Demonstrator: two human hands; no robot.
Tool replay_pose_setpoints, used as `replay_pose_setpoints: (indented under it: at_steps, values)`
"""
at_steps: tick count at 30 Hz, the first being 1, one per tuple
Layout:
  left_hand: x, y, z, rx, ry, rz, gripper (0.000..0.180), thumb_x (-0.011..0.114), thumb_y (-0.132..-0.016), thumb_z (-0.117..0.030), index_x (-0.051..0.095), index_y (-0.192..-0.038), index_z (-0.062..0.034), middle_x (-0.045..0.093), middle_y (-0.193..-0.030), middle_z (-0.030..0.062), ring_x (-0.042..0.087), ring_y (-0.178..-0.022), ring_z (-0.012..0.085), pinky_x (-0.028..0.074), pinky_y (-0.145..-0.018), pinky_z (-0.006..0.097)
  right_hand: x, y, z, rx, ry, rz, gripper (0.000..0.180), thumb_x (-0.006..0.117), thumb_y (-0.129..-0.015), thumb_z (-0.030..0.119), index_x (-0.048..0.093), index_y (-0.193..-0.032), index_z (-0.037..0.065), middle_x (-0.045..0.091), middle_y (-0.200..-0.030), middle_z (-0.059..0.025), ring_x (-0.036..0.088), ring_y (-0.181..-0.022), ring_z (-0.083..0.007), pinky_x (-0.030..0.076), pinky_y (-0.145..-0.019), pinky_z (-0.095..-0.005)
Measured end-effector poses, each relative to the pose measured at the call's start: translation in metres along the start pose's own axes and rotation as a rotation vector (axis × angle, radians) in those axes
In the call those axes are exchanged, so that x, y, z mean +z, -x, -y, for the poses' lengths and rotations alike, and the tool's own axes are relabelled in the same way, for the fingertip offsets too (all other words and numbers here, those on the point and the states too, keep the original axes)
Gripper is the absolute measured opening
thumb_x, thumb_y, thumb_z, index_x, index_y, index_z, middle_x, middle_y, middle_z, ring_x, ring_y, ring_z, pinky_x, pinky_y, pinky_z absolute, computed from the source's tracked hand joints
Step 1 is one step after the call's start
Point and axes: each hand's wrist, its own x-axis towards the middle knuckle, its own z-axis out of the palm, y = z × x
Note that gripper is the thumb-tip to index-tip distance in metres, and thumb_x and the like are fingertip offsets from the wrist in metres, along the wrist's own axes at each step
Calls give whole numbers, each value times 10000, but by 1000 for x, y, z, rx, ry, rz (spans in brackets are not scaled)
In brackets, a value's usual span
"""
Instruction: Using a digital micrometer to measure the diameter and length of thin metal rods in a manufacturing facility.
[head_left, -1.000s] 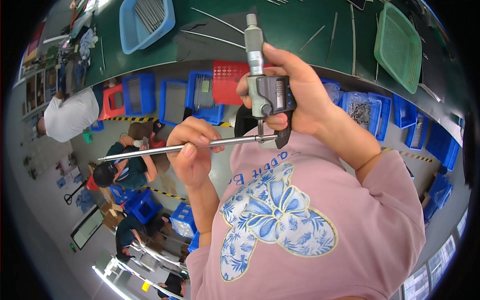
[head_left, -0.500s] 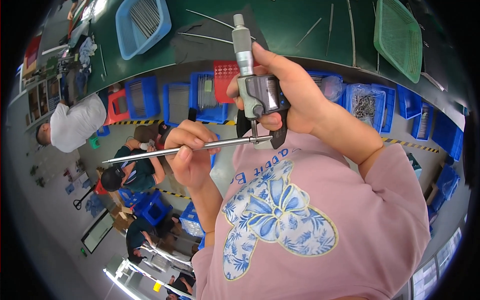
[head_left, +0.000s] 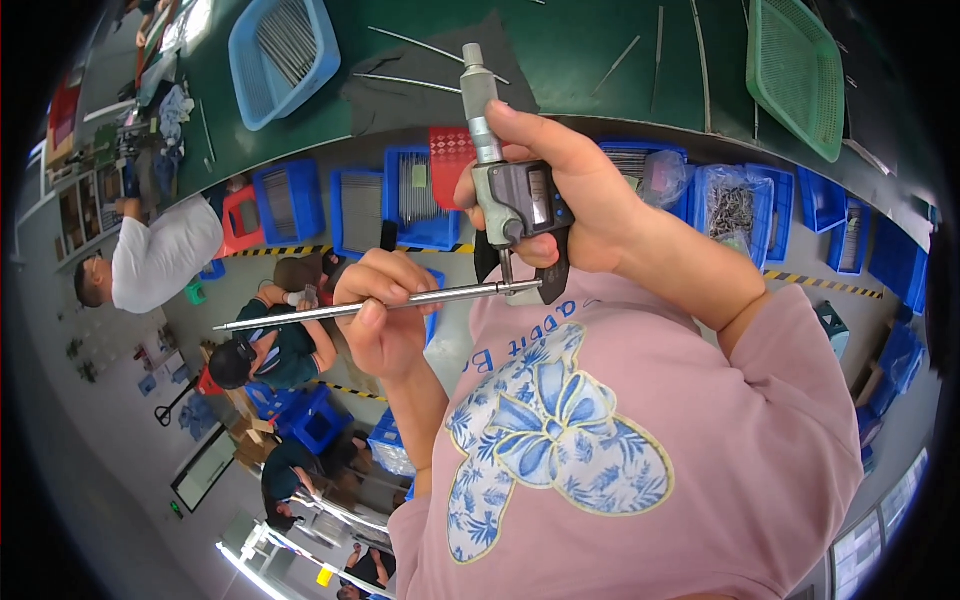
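1. While your tabletop (head_left: pixel 570 60) carries a blue basket (head_left: pixel 265 108) of rods, a green basket (head_left: pixel 795 90) and a dark cloth (head_left: pixel 400 110), blue crates (head_left: pixel 822 205) stand below its edge.
2. Off to your left is a co-worker in white (head_left: pixel 165 255).
3. Your left hand (head_left: pixel 380 328) pinches a metal rod (head_left: pixel 440 296), its right end in the gap of the micrometer (head_left: pixel 507 195) your right hand (head_left: pixel 595 200) grasps.
4. Both your grips match the earlier frame; more cloth now shows beside the micrometer.

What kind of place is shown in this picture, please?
Probably a factory workshop: the right hand holds a digital micrometer at a metal rod in the left hand, and blue bins nearby hold more thin rods.
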Motion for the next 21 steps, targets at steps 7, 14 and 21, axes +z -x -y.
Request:
replay_pose_setpoints:
  at_steps: [7,14,21]
  values:
    - [1,-2,-2,-23,-19,-29,191,418,-743,-166,454,-727,21,453,-654,151,432,-501,184,400,-447,274,-5,1,0,-27,-29,78,525,478,-730,497,503,-759,-27,521,-619,-106,394,-313,-115,285,-266,-214]
    - [3,-7,-1,-19,-7,-35,196,424,-741,-171,455,-730,23,458,-660,155,443,-505,190,404,-454,271,-8,-2,5,-1,-40,63,574,373,-783,508,532,-789,-44,531,-608,-101,387,-314,-117,290,-273,-214]
    - [-13,-14,21,-432,-112,-298,202,437,-749,-168,474,-723,29,493,-642,124,470,-517,157,401,-447,263,-123,-73,49,-300,-50,-498,301,386,-783,312,482,-784,26,509,-594,-87,434,-403,-139,360,-356,-243]
